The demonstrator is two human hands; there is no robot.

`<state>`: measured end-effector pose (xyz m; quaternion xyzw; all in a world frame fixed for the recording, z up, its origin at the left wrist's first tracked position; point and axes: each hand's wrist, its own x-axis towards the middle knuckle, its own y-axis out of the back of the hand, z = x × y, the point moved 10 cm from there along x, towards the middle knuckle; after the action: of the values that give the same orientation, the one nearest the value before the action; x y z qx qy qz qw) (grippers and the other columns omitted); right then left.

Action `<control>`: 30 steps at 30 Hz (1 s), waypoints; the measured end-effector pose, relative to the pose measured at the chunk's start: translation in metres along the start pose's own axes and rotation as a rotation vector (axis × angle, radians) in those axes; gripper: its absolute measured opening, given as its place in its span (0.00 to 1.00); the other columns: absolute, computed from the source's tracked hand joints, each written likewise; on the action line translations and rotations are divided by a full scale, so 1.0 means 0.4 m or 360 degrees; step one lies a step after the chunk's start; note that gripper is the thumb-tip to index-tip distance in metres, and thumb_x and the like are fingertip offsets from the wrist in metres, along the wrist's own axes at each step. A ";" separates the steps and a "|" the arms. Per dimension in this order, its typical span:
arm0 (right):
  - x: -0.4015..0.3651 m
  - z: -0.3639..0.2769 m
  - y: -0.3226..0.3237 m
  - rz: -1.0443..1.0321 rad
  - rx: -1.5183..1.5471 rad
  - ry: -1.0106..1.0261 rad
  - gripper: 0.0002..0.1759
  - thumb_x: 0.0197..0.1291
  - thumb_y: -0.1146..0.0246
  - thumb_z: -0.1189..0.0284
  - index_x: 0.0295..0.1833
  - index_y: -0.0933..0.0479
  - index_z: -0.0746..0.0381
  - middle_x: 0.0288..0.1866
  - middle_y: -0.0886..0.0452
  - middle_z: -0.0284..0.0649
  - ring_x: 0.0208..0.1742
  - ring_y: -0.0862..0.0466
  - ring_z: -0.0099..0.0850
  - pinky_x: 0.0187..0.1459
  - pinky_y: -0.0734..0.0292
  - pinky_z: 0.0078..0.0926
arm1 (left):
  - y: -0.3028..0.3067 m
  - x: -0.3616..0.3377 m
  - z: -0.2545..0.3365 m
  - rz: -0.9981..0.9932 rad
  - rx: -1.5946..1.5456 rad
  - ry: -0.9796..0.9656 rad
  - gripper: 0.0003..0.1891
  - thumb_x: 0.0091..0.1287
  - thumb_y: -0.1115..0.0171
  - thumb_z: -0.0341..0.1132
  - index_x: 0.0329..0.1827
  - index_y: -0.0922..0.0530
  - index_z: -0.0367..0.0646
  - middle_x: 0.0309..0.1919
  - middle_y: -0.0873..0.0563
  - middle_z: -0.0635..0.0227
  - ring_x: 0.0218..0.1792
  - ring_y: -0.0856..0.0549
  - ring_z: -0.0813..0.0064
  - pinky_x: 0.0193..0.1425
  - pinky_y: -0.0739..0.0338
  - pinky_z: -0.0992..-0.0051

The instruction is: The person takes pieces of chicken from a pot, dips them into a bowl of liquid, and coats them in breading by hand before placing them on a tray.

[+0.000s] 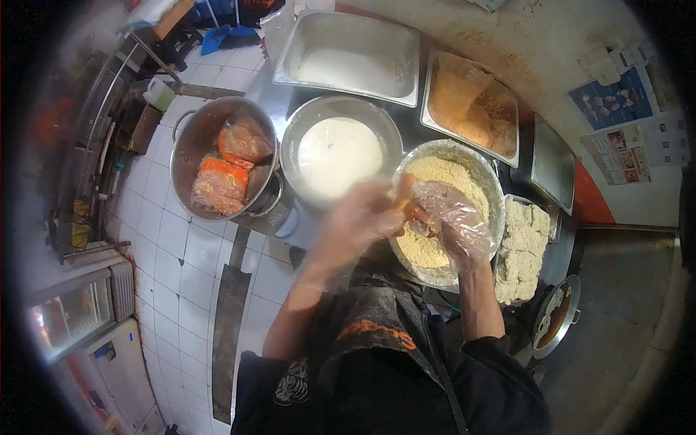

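My right hand (451,214), in a clear plastic glove, is over a bowl (499,210) of yellowish crumbs (424,249). Its fingers curl inward around something brownish that I cannot make out. My left hand (355,221) meets it at the bowl's left side, smeared by motion, so its grip does not show. Directly left of the bowl stands a round metal pan (291,148) with white liquid (339,156). To the right, a tray holds pale, crumb-coated pieces (522,250) packed together.
A deep pot (180,170) at left holds bagged orange-red food (220,187). Behind are a rectangular pan (286,61) with white contents and another with orange-brown powder (471,109). A metal container (554,167) sits by the wall. A round pan (558,319) stands lower right.
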<state>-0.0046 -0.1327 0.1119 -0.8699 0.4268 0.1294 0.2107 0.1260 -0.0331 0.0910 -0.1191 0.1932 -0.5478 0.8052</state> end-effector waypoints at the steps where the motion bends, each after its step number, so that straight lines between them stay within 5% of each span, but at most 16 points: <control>1: -0.004 0.007 0.007 -0.0019 0.0010 0.0022 0.18 0.71 0.33 0.68 0.61 0.22 0.67 0.46 0.15 0.37 0.41 0.18 0.23 0.40 0.22 0.21 | -0.023 0.002 -0.004 -0.0098 -0.0004 0.0036 0.22 0.72 0.31 0.32 0.65 0.24 0.33 0.52 0.13 0.62 0.49 0.14 0.75 0.54 0.18 0.73; 3: -0.011 0.029 0.035 -0.0069 0.0063 0.0105 0.19 0.71 0.34 0.69 0.61 0.22 0.67 0.46 0.15 0.37 0.41 0.18 0.23 0.41 0.22 0.21 | -0.030 0.009 -0.012 -0.0086 -0.0205 0.0052 0.20 0.71 0.30 0.33 0.62 0.21 0.34 0.49 0.13 0.65 0.47 0.15 0.79 0.51 0.19 0.76; 5: -0.013 0.050 0.077 -0.0125 0.0145 0.0204 0.19 0.71 0.34 0.69 0.62 0.23 0.68 0.47 0.15 0.37 0.41 0.18 0.23 0.41 0.22 0.21 | -0.003 0.016 -0.046 -0.0042 0.0506 0.0128 0.14 0.74 0.33 0.33 0.57 0.17 0.35 0.43 0.12 0.69 0.44 0.16 0.81 0.46 0.20 0.78; 9: -0.015 0.075 0.125 -0.0180 0.0205 0.0320 0.20 0.72 0.35 0.70 0.64 0.24 0.68 0.47 0.16 0.37 0.41 0.18 0.24 0.41 0.22 0.21 | -0.022 0.000 -0.025 0.0012 0.0438 -0.0030 0.13 0.76 0.36 0.36 0.54 0.15 0.35 0.38 0.12 0.71 0.40 0.16 0.83 0.46 0.20 0.79; 11: -0.023 0.024 0.069 -0.0213 0.0218 0.0340 0.20 0.72 0.35 0.70 0.64 0.24 0.68 0.47 0.16 0.37 0.41 0.18 0.24 0.41 0.22 0.21 | -0.014 -0.005 -0.079 0.0038 0.0183 0.0273 0.15 0.79 0.39 0.38 0.54 0.15 0.34 0.35 0.12 0.72 0.40 0.16 0.82 0.47 0.20 0.79; 13: -0.021 -0.021 -0.015 0.0064 -0.0401 -0.0146 0.16 0.71 0.35 0.71 0.60 0.21 0.67 0.43 0.15 0.36 0.38 0.19 0.22 0.40 0.23 0.18 | -0.006 -0.007 -0.083 0.0084 0.0191 0.0288 0.15 0.78 0.38 0.38 0.55 0.16 0.34 0.35 0.13 0.71 0.39 0.16 0.82 0.45 0.20 0.78; 15: 0.005 -0.004 -0.004 -0.0083 -0.0374 -0.0138 0.14 0.71 0.34 0.70 0.56 0.19 0.67 0.41 0.15 0.35 0.39 0.19 0.22 0.40 0.23 0.19 | -0.009 -0.002 -0.086 0.0130 0.0199 0.0304 0.15 0.78 0.37 0.39 0.56 0.17 0.35 0.36 0.13 0.71 0.38 0.16 0.82 0.43 0.20 0.78; 17: 0.011 0.018 -0.012 -0.0234 -0.0345 -0.0136 0.13 0.70 0.32 0.68 0.51 0.16 0.67 0.39 0.15 0.35 0.40 0.19 0.21 0.41 0.22 0.21 | -0.030 0.002 0.044 0.0263 0.0422 -0.0496 0.18 0.75 0.33 0.40 0.60 0.20 0.36 0.38 0.14 0.71 0.37 0.17 0.84 0.38 0.22 0.79; 19: 0.009 0.019 -0.021 -0.0304 -0.0576 -0.0035 0.16 0.70 0.32 0.68 0.54 0.17 0.69 0.40 0.14 0.36 0.41 0.18 0.22 0.43 0.21 0.22 | -0.028 0.006 0.052 0.0244 0.0657 -0.0515 0.19 0.72 0.29 0.42 0.57 0.21 0.38 0.39 0.15 0.71 0.39 0.17 0.84 0.40 0.22 0.79; 22: 0.021 0.024 -0.001 -0.0262 -0.0555 0.0058 0.17 0.69 0.32 0.68 0.56 0.18 0.70 0.41 0.14 0.36 0.41 0.17 0.23 0.44 0.21 0.23 | -0.031 0.028 0.000 0.0203 0.0598 -0.0063 0.16 0.70 0.28 0.41 0.49 0.22 0.39 0.38 0.18 0.73 0.43 0.18 0.84 0.44 0.22 0.79; 24: 0.017 0.032 -0.002 -0.0203 -0.0521 -0.0011 0.18 0.69 0.32 0.67 0.56 0.18 0.69 0.41 0.14 0.36 0.40 0.18 0.23 0.44 0.21 0.22 | -0.055 0.014 0.013 0.0213 -0.0137 0.0094 0.13 0.71 0.29 0.37 0.43 0.24 0.41 0.37 0.19 0.74 0.42 0.20 0.85 0.43 0.22 0.80; 25: 0.017 0.041 0.005 -0.0138 -0.0485 -0.0079 0.18 0.69 0.32 0.66 0.56 0.18 0.69 0.41 0.14 0.36 0.40 0.18 0.23 0.44 0.21 0.22 | -0.055 0.019 -0.006 0.0217 -0.0135 0.0095 0.13 0.71 0.29 0.37 0.43 0.24 0.41 0.37 0.19 0.74 0.42 0.20 0.85 0.43 0.22 0.80; 27: 0.023 0.043 0.008 -0.0154 -0.0480 -0.0008 0.17 0.70 0.33 0.67 0.56 0.18 0.69 0.40 0.14 0.36 0.39 0.18 0.23 0.43 0.21 0.22 | -0.036 0.024 0.037 0.0337 0.0029 -0.0417 0.09 0.71 0.31 0.33 0.42 0.24 0.42 0.35 0.20 0.75 0.40 0.22 0.87 0.39 0.24 0.81; 30: 0.010 0.005 -0.016 -0.0155 -0.0528 0.0063 0.16 0.71 0.34 0.68 0.55 0.18 0.69 0.39 0.15 0.35 0.38 0.19 0.22 0.41 0.22 0.23 | -0.017 0.024 0.028 0.0407 -0.0130 -0.0243 0.08 0.71 0.32 0.31 0.41 0.24 0.43 0.34 0.21 0.76 0.39 0.21 0.86 0.41 0.24 0.82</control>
<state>0.0027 -0.1311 0.1101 -0.9147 0.3611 0.1705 0.0618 0.1282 -0.0449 0.1020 -0.1676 0.1672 -0.4218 0.8753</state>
